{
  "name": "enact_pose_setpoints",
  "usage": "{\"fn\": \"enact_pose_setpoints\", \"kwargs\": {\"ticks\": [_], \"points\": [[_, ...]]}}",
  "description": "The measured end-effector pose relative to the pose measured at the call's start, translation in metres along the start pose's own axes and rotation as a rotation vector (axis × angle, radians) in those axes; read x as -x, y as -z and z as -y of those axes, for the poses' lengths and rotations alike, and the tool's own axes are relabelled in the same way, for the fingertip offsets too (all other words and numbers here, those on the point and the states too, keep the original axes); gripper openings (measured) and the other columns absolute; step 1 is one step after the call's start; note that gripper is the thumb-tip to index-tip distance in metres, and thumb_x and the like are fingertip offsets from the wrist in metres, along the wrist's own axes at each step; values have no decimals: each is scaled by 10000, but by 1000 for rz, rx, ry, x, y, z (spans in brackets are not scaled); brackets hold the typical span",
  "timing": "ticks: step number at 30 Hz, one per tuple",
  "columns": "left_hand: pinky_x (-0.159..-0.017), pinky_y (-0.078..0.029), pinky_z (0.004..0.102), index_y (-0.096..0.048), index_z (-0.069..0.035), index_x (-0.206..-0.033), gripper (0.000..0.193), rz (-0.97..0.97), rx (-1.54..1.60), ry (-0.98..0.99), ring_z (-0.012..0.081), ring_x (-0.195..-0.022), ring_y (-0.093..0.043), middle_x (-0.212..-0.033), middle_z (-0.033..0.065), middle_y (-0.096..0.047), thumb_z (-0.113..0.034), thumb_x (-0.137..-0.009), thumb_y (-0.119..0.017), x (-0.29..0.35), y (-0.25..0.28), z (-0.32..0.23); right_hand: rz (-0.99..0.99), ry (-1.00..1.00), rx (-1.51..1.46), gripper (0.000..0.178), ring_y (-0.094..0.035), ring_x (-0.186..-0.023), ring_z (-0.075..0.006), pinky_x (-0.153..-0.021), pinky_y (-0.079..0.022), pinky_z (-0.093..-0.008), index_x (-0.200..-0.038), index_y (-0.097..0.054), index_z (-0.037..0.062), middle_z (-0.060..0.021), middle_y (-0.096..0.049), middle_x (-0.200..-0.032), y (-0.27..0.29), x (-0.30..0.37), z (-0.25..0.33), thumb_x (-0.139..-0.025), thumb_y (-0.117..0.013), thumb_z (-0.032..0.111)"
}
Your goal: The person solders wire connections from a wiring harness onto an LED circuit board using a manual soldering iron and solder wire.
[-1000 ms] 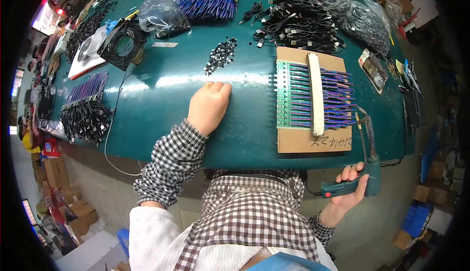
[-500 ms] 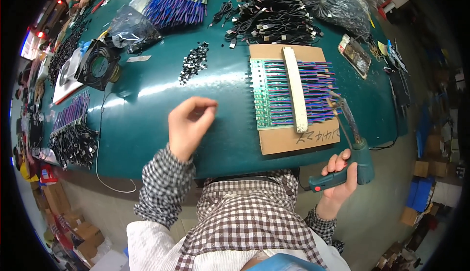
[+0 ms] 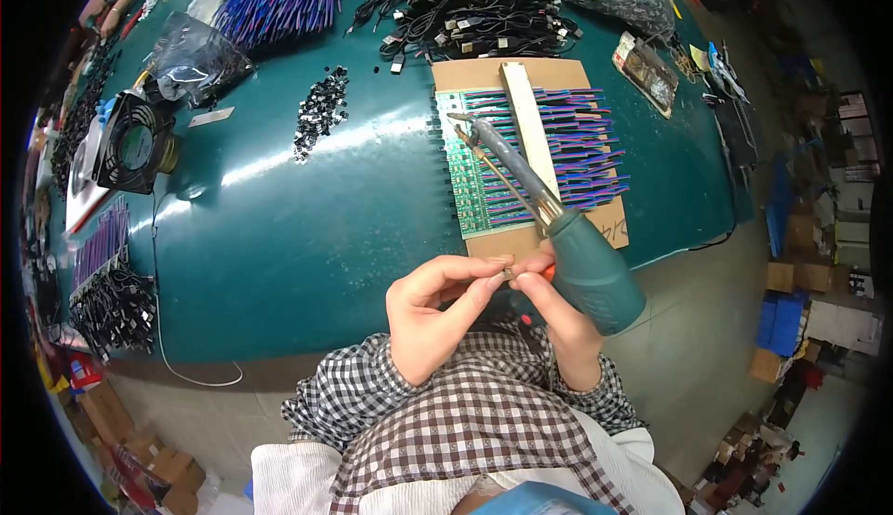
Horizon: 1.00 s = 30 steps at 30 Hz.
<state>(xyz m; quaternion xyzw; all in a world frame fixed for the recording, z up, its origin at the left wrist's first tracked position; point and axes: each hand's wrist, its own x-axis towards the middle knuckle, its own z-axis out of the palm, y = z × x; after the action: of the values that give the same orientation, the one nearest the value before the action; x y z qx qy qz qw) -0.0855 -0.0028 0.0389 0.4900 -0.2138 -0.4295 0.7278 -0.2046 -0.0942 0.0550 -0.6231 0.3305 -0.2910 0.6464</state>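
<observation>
I see dark handwriting [image 3: 615, 227] on my cardboard [image 3: 556, 74], partly hidden by my green soldering gun [image 3: 595, 273]; probably numerals.

Both hands raised in front of the torso, tips nearly meeting near the body's midline; contact between them cannot be told. Left hand [image 3: 423, 320]: thumb and forefinger extended, tips drawn together in a pinch, back of hand to the outer side, the other fingers mostly hidden. Right hand [image 3: 569, 324]: thumb extended inward and up, tip beside the left thumb's; remaining fingers largely hidden. Left forearm [image 3: 358, 380] angled inward, elbow out to the side. Right forearm [image 3: 609, 394] partly hidden, wrist bent inward.
</observation>
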Motion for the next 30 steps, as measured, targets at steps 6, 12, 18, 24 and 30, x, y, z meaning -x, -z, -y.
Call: {"fn": "enact_pose_setpoints", "kwargs": {"ticks": [6, 12, 18, 24, 30], "points": [[-790, -511, 256, -622, 38, -986, 160, 33, -90, -40, 158, -917, -624, -998, 136, -651, 45, -831, -583, -2, 4, 5, -8, 0, -62, 267, -563, -797, -151, -705, -469, -272, -995, -498, -8, -67, -523, -873, -5, -5, -5, -767, -583, -119], [-773, -520, 253, -611, 45, -1003, 170, 9, -9, 117, 160, -895, -627, -1014, 130, -635, 24, -836, -589, -3, 5, -5, 21, 42, -8, 260, -552, -784, -157, -707, -454, -277, -966, -490, 6, -57, -504, -887, -8, -7, -4, -759, -576, -127], [-731, -532, 231, -599, 56, -995, 164, 43, 7, 230, 146, -854, -632, -954, 105, -624, 14, -836, -597, -5, 11, -6, 41, 13, 2, 265, -537, -757, -151, -655, -435, -267, -961, -484, 14, -52, -486, -865, -6, -9, -7, -757, -564, -135], [-706, -534, 216, -598, 63, -974, 146, 34, -1, 255, 139, -807, -640, -909, 101, -633, 18, -835, -597, -6, 11, -5, -54, -23, -42, 149, -562, -689, -96, -613, -463, -221, -834, -559, 16, -40, -578, -764, -16, -12, -5, -752, -614, -96], [-698, -525, 217, -592, 63, -962, 132, -3, -27, 308, 136, -803, -637, -901, 102, -643, 12, -840, -596, -7, 13, -12, 77, 1, 172, 252, -531, -730, -145, -602, -432, -249, -944, -483, 22, -48, -484, -816, -5, -7, -15, -765, -553, -142]]}}
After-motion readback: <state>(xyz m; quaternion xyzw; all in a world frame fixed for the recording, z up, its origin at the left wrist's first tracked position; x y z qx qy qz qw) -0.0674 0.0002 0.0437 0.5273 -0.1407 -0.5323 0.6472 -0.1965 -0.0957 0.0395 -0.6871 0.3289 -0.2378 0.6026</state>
